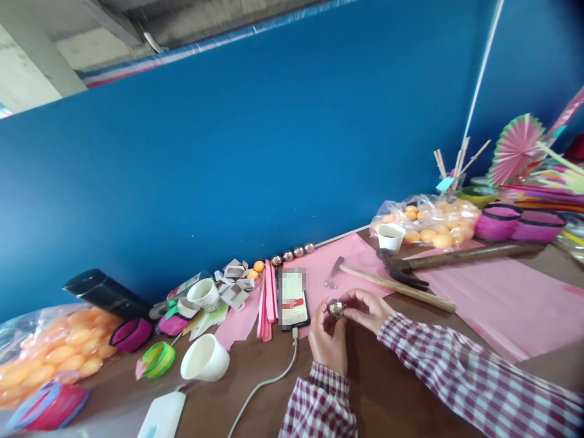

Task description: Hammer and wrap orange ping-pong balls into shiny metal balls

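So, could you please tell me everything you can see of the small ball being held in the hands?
The ball is small, round and shiny, silvery-gold like foil or metal. It is pinched between the fingers of the left hand and the right hand, above the brown table, beside the phone.

The long sleeves (456,371) are maroon-and-white check (cuffs (319,372) apparently buttoned, though blurred).

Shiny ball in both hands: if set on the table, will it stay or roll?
Likely rolls: the shiny ball looks round, and similar balls rest lined against the wall. Probably slippery, given its glossy surface; left hand and right hand pinch it with fingertips.
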`<state>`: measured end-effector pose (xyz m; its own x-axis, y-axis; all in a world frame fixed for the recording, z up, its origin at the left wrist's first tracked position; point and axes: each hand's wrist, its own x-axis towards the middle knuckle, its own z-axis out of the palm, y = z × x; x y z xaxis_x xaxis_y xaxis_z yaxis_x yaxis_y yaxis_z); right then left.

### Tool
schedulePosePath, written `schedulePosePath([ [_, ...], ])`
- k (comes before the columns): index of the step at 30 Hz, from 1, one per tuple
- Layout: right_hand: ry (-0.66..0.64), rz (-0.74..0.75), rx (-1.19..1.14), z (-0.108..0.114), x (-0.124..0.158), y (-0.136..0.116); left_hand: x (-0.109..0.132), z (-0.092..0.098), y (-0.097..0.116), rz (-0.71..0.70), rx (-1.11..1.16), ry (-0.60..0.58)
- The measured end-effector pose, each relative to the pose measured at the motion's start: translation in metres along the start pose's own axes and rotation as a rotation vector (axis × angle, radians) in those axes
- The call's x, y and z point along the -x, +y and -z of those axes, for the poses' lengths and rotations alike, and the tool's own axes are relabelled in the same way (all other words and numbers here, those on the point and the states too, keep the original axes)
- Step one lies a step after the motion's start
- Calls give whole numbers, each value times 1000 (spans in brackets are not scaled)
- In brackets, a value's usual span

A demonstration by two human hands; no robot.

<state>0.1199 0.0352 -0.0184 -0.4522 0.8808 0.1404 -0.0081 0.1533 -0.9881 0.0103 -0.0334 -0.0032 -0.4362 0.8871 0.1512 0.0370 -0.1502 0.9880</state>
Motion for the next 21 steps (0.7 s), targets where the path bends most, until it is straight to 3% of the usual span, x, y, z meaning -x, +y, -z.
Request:
schedulePosePath([
  [21,-34,14,82,3,-1,4,3,-1,-5,-90,-113,26],
])
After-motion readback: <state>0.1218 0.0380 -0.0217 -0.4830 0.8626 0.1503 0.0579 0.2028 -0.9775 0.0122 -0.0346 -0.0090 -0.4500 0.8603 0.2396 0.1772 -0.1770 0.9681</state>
